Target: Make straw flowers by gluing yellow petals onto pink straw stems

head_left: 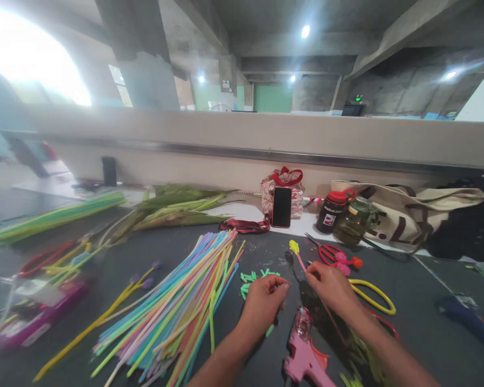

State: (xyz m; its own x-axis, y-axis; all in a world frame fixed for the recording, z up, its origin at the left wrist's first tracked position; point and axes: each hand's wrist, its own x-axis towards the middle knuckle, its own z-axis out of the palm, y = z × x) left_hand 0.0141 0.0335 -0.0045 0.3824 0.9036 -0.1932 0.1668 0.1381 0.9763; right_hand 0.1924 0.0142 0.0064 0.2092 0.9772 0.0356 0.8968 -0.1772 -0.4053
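Observation:
My right hand (331, 285) is closed around a thin pink stem (299, 261), apparently a pipe cleaner, tipped with a small yellow cluster (294, 246). The stem's lower part runs down beneath my forearm. To its left, my left hand (264, 301) has thumb and forefinger pinched together; whatever they hold is hidden. Short green pieces (247, 278) lie scattered just behind the left hand. Between my forearms rests a pink glue gun (304, 349), its nozzle end pointing away from me. A large bundle of pastel pipe cleaners (173, 306) is spread left of my left hand.
Red-handled scissors (326, 251) and a yellow loop handle (373, 295) lie by my right hand. Behind stand a phone (282, 207), a black bottle (331, 212), a green jug (352, 221) and a canvas bag (403, 209). Corn husks (177, 207) lie back left.

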